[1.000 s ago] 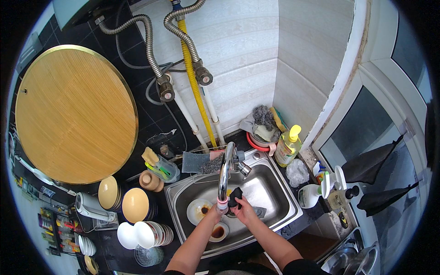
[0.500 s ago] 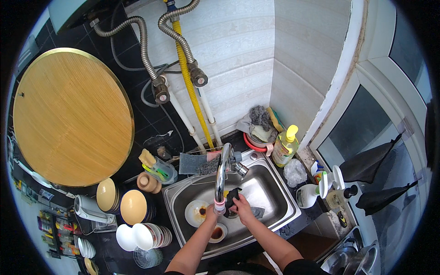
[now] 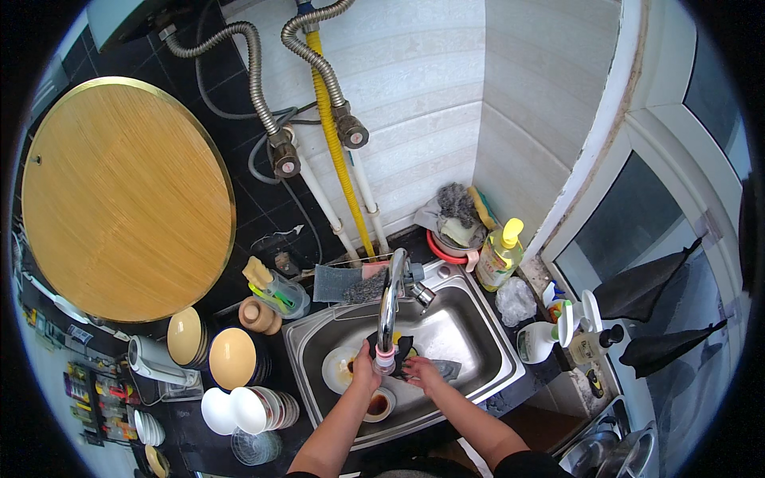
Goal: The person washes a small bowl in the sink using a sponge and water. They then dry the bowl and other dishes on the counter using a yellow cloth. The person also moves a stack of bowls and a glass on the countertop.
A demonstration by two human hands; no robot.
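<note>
1. Right hand [image 3: 422, 372] has dropped a bit and its fingers have loosened apart; half a second ago they were up on the black cloth [image 3: 407, 348]. That cloth's now just below frame centre, partly hidden by the faucet [image 3: 387, 319].
2. Left hand [image 3: 364, 369] is cupped upward beside the spout. Can't tell if it's pinching any of the cloth, the view's blocked. Both hands sit close to the spout, presumably because that's where water would land. Can't make out a stream though.
3. Left of the hands, a white dish [image 3: 335, 369] has brown and yellowish residue. Below it, a small bowl [image 3: 380, 403] holds dark brown liquid. Both are in the sink [image 3: 462, 327], probably so spills stay contained.
4. Right of centre, the red basin [image 3: 439, 249] is piled with a grey scrubber [image 3: 457, 203] and rags, likely parked for easy reach. Soap bottle [image 3: 500, 261] next to it has yellow liquid inside.
5. Lower left: white bowls [image 3: 253, 409] nested together, I'd guess to save counter space.
</note>
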